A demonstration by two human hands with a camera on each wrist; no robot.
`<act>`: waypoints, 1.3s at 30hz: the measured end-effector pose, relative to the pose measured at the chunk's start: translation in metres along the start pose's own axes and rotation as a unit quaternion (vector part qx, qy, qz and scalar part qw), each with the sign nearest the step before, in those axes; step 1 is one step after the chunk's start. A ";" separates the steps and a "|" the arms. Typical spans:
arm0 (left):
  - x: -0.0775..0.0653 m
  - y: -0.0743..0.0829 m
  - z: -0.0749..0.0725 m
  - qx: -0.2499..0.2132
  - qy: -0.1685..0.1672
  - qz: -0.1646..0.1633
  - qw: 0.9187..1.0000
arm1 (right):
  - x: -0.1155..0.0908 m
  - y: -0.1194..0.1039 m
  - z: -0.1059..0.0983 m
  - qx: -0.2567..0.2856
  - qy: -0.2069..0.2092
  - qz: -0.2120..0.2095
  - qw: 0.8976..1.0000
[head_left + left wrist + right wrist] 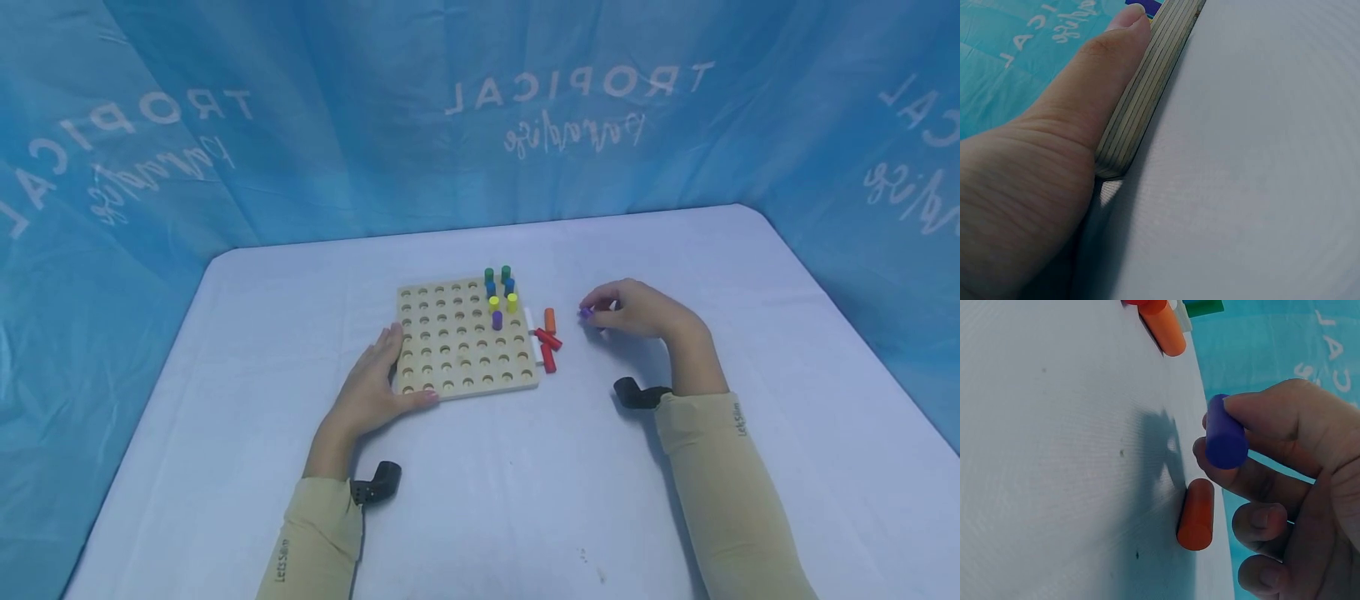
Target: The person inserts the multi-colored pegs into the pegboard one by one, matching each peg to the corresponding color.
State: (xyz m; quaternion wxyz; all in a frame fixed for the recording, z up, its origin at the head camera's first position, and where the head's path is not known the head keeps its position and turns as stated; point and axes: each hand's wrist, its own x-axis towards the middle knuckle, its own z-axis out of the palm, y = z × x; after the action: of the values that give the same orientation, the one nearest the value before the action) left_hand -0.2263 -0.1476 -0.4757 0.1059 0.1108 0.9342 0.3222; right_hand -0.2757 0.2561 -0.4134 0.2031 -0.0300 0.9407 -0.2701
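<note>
A square wooden pegboard (453, 342) with rows of round holes lies on the table. My left hand (375, 379) rests at its near left corner, fingers along the left side and thumb stretched along the near edge; in the left wrist view the straight thumb (1079, 87) touches the board's side. To the right of the board, my right hand (641, 308) pinches a purple peg (1225, 434) between thumb and fingers, above the tabletop. Another purple peg (497, 321) stands in the board, with green, blue and yellow (512, 302) pegs in pairs behind it.
Beside the board's right edge lie an orange peg (550, 321), red pegs (548, 358) and white pegs (536, 350). Under the right hand lies another orange peg (1196, 515). A white cloth (480, 500) covers the table; a blue printed curtain (375, 150) hangs behind.
</note>
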 end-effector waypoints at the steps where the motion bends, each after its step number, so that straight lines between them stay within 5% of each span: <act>1: 0.000 0.000 0.000 0.000 0.000 0.001 1.000 | 0.000 0.000 0.000 0.000 0.003 -0.003 1.000; 18: 0.000 -0.001 0.000 0.002 0.003 0.006 1.000 | 0.001 -0.006 -0.002 0.022 0.096 -0.030 0.995; 39: -0.001 0.001 -0.002 -0.011 -0.010 -0.013 1.000 | -0.003 -0.036 0.003 0.040 0.142 -0.046 0.988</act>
State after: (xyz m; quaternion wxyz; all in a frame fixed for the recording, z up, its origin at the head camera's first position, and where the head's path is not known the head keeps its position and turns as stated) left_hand -0.2262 -0.1485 -0.4732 0.1206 0.1003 0.9310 0.3297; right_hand -0.2735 0.2246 -0.3965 0.0560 -0.0265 0.9460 -0.3181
